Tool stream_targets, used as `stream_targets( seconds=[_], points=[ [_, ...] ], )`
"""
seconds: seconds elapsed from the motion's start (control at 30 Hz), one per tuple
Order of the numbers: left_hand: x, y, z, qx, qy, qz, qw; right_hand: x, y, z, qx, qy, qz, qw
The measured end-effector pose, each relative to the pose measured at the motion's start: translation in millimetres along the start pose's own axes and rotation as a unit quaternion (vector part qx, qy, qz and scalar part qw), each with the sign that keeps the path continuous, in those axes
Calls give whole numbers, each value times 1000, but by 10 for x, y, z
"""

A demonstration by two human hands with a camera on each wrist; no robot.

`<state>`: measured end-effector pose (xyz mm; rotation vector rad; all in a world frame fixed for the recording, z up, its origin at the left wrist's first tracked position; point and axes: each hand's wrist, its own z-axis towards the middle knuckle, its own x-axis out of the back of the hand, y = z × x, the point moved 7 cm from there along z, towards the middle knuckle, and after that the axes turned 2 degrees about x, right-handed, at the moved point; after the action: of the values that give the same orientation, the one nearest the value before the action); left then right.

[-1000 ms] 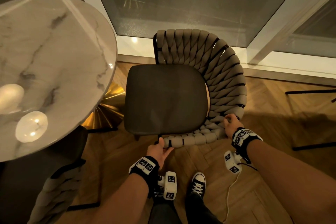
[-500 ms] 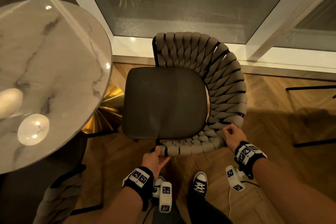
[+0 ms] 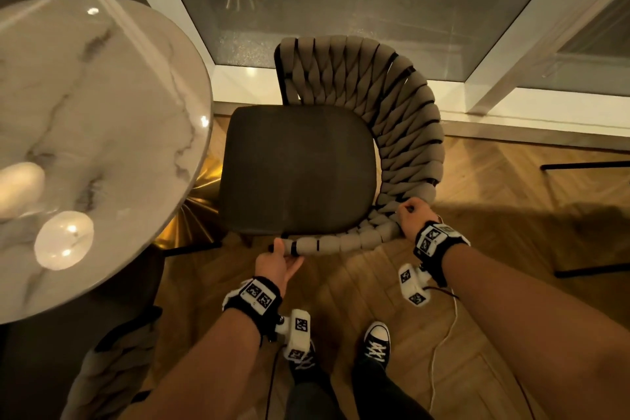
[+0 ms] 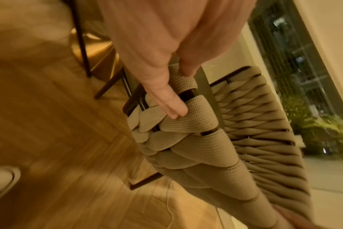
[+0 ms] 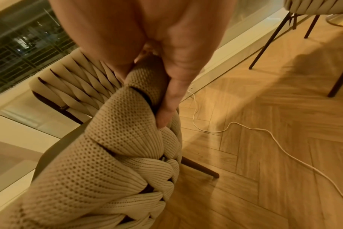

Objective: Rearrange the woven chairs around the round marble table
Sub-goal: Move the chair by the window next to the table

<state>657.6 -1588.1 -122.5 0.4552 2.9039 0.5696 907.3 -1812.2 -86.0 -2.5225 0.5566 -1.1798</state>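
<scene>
A woven chair [image 3: 402, 133] with beige braided straps and a dark seat cushion [image 3: 296, 170] stands beside the round marble table [image 3: 112, 133], its seat edge close to the tabletop rim. My left hand [image 3: 279, 261] grips the near end of the woven back rail, thumb on top and fingers underneath; the left wrist view shows its fingers [image 4: 172, 106] lying along the straps of the woven chair [image 4: 196, 139]. My right hand [image 3: 414, 218] grips the rail further round, with fingers [image 5: 166, 111] curled over the strap of the woven chair [image 5: 112, 139].
A second woven chair [image 3: 112, 375] sits low at the bottom left under the table edge. The gold table base [image 3: 191, 215] stands just left of the seat. Dark legs of another chair [image 3: 586, 165] stand at right. A window sill [image 3: 531, 112] runs behind. A white cable [image 5: 264, 131] lies on the parquet.
The chair has shifted a little left toward the table, its seat now nearer the tabletop rim. Both hands kept their hold on the woven rail and moved with it.
</scene>
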Motion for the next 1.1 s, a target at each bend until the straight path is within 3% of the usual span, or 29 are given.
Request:
stream_targets(
  seconds=[0.27,0.5,0.7,0.93,1.1],
  points=[
    [73,13,6,-13,-17,135,991,-25,20,-14,-3,-26,1,1000],
    [98,7,-89,-31,-17,222,974,36,114,-7,-15,5,14,1000],
    [147,-134,-109,-33,-27,233,972,54,391,-267,-32,30,41,998],
    [-75,-140,-118,-37,-18,223,974,66,659,-52,-24,31,79,996],
    [-87,-235,-238,-38,-33,310,949,180,564,-45,-13,63,122,990]
  ],
)
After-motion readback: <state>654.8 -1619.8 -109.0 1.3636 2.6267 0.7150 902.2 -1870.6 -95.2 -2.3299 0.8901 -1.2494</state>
